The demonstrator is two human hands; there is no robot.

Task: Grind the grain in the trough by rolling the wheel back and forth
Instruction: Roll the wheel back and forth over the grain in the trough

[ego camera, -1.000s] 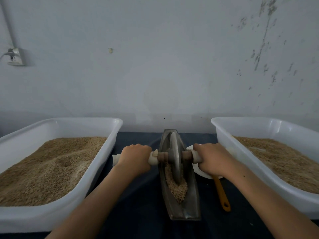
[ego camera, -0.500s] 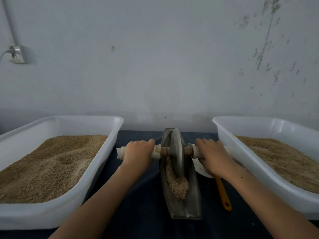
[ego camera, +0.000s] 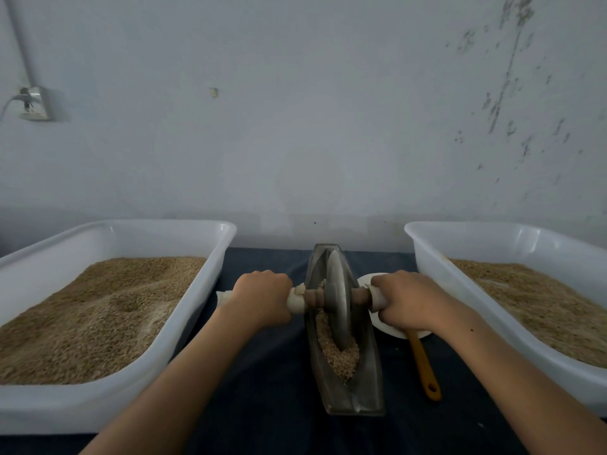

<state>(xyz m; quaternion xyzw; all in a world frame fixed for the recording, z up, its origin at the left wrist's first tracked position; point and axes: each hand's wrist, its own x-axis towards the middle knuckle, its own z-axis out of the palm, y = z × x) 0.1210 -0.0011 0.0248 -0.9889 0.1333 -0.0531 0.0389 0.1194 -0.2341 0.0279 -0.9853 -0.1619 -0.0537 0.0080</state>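
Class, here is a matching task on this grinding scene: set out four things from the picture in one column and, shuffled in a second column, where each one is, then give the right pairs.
Things
1. wheel
2. left hand
3. orange handle
4. socket

Places
A. on the wall, far left
B. standing in the trough, on the grain
C. on the dark cloth, right of the trough
D. gripping the axle on the side of the left bin

Pairs: 1-B, 2-D, 3-C, 4-A
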